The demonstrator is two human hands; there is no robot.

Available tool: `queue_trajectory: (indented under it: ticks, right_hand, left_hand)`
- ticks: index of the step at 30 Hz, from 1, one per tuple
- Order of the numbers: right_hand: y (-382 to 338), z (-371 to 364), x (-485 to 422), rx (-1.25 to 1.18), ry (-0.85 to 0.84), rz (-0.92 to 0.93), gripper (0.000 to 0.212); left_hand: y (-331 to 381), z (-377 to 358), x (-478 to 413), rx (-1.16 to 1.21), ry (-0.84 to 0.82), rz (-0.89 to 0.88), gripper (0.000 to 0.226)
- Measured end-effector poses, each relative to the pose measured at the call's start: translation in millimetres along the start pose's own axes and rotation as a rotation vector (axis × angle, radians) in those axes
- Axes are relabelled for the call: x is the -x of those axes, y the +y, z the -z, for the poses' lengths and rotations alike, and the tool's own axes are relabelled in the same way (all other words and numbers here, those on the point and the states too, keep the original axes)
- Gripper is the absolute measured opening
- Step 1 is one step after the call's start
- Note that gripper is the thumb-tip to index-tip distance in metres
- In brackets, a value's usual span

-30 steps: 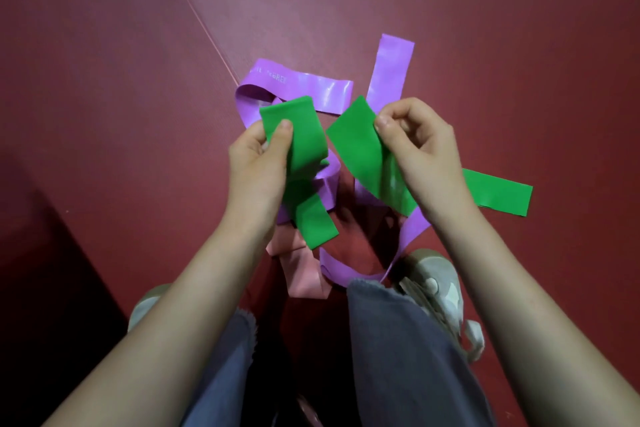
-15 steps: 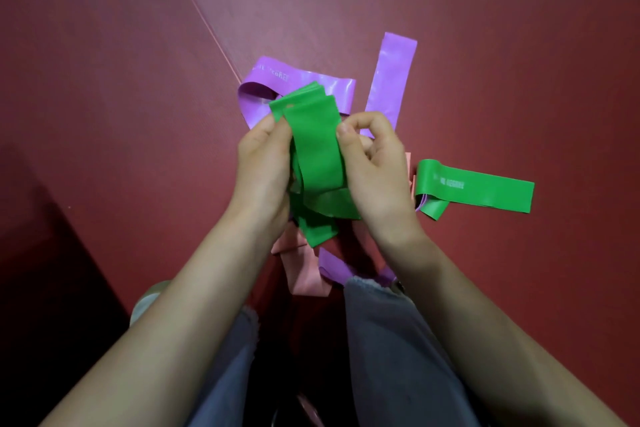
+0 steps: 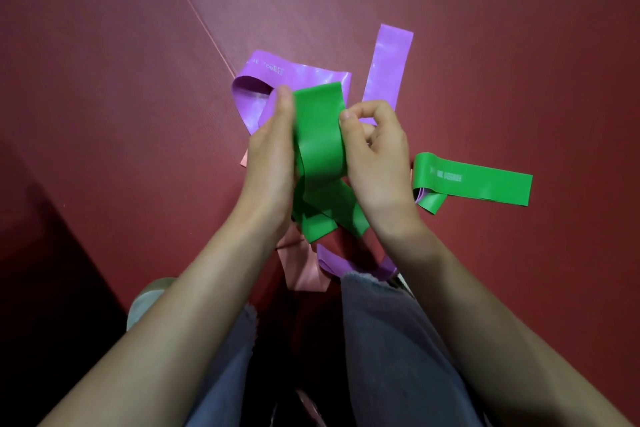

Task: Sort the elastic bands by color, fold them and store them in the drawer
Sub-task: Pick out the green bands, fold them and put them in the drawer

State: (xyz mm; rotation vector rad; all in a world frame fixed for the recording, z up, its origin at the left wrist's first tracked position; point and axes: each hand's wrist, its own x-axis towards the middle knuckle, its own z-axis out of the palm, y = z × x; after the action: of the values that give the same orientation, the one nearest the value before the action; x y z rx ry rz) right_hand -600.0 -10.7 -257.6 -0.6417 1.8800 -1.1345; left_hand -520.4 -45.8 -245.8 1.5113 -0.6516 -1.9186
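Head view, left hand [image 3: 273,163] and right hand [image 3: 375,156] both gripping folded green band [image 3: 320,135], purple bands [image 3: 389,69] beneath

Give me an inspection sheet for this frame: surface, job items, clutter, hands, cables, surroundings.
Surface: dark red mat, one thin seam line crossing it diagonally.
Job's things: folded green band held up between both hands; second green band lying on the mat to the right; looped purple band and straight purple band beyond the hands; pink band near the knees. Drawer not in view.
Clutter: nothing seen.
Grippers: left hand holds the folded green band's left side; right hand pinches its right edge.
Cables: nothing seen.
Surroundings: jeans, a shoe, dark area at lower left.
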Motion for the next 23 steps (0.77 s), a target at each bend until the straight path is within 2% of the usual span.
queue_trajectory:
  ticks: [3, 7, 11, 15, 20, 23]
  right_hand:
    - [2, 2, 1, -0.010, -0.019, -0.011, 0.023]
    - [6, 2, 6, -0.064, -0.085, -0.067, 0.019]
    - [10, 12, 5, -0.118, -0.055, -0.068, 0.015]
    - [42, 38, -8, -0.015, 0.168, -0.043, 0.018]
    - [102, 88, -17, 0.052, 0.519, -0.158, 0.026]
    - [121, 117, -22, 0.107, 0.684, -0.221, 0.017]
  left_hand:
    - [-6, 2, -1, -0.090, -0.029, -0.111, 0.021]
    - [-10, 4, -4, -0.132, -0.017, -0.133, 0.024]
    - [-11, 0, -4, -0.137, -0.022, -0.118, 0.025]
    - [-8, 0, -7, -0.130, -0.010, -0.118, 0.025]
    - [-7, 0, -4, -0.147, -0.019, -0.090, 0.024]
    - [-9, -4, -2, -0.160, -0.030, -0.085, 0.020]
